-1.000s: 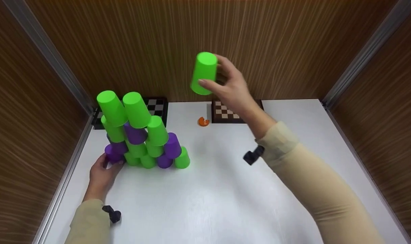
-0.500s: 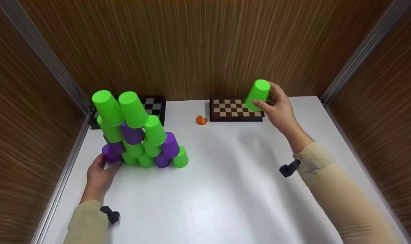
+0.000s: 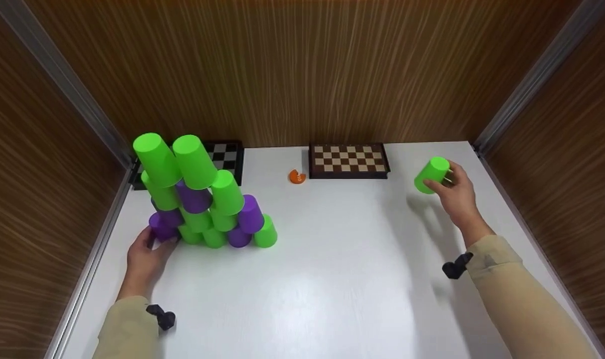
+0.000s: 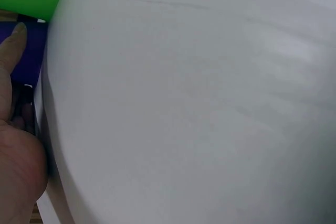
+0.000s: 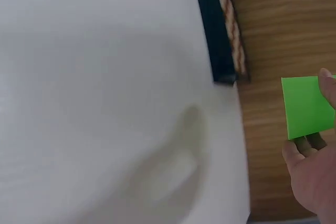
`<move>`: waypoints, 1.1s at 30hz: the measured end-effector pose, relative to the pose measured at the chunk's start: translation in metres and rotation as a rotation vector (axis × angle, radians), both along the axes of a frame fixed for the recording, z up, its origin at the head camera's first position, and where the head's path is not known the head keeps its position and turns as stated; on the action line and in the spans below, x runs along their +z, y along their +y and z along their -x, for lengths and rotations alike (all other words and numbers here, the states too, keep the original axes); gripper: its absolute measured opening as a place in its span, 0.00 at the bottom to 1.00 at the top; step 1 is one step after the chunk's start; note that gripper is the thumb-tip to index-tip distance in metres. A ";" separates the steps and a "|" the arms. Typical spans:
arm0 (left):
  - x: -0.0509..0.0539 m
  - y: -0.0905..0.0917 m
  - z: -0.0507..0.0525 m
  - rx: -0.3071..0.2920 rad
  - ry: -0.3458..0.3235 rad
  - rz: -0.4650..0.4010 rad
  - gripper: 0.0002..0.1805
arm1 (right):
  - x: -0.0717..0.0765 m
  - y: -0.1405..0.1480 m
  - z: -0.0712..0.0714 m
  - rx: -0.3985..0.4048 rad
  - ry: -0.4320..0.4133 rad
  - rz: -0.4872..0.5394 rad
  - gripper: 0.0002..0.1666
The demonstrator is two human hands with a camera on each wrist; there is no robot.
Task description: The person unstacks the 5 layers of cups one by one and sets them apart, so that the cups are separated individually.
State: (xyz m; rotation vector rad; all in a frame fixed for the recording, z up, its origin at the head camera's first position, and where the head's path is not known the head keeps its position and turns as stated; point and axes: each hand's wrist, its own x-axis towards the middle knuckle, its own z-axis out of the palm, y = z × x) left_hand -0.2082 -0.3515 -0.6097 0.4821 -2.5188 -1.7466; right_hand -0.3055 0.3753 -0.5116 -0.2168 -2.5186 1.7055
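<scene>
Right hand (image 3: 459, 197): thumb and fingers curled around a bright green, tapered, plastic-looking cup (image 3: 432, 174), gripping it by the sides.
Held green cup, position: base up, raised over the glossy white tabletop (image 3: 302, 279), toward the far right corner, beyond the right end of the brown chequered board.
Left hand (image 3: 145, 259): grips a purple, tapered, plastic-looking cup (image 3: 161, 227); the thumb lies along its side in the left wrist view.
Gripped purple cup, position: left end of the pyramid's bottom row.
Cup pyramid (image 3: 196, 220): inverted green and purple cups in four tiers, five, four, three and two; both top cups green.
Brown chequered board (image 3: 349, 158): brown and cream squares, dark rim, against the back wall.
Black chequered board (image 3: 227, 154): black and grey squares, partly hidden behind the pyramid.
Orange notched disc (image 3: 297, 177): flat on the tabletop, just left of the brown board.
Back wall (image 3: 302, 75): brown wood-grain panel.
</scene>
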 end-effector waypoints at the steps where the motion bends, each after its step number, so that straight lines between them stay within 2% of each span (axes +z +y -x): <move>1: 0.000 0.000 0.000 0.000 -0.003 0.004 0.48 | -0.005 0.006 -0.001 -0.015 -0.009 0.004 0.49; 6: 0.000 -0.001 0.000 -0.004 -0.006 0.027 0.48 | -0.027 0.030 -0.008 -0.078 -0.036 0.015 0.49; 11: 0.000 -0.002 0.001 -0.004 0.001 0.034 0.48 | -0.042 0.039 -0.009 -0.099 -0.038 0.030 0.47; 19: -0.001 -0.003 0.000 -0.003 -0.006 0.019 0.50 | -0.050 0.036 -0.001 -0.074 -0.046 0.008 0.47; 21: -0.001 -0.003 0.000 -0.003 -0.004 0.019 0.50 | -0.047 0.032 -0.002 -0.065 -0.059 0.007 0.47; 23: 0.000 -0.003 0.000 -0.006 0.003 0.015 0.49 | -0.038 0.024 -0.006 -0.060 -0.068 0.015 0.47; 27: 0.000 -0.002 0.000 -0.002 0.009 0.007 0.48 | -0.046 0.026 -0.002 -0.052 -0.072 0.015 0.47; 30: -0.001 -0.002 0.001 0.005 0.007 0.009 0.48 | -0.065 0.034 0.006 -0.055 -0.067 -0.010 0.48; 33: -0.001 -0.002 0.001 0.010 0.007 0.020 0.48 | -0.067 0.033 0.005 -0.057 -0.073 -0.025 0.48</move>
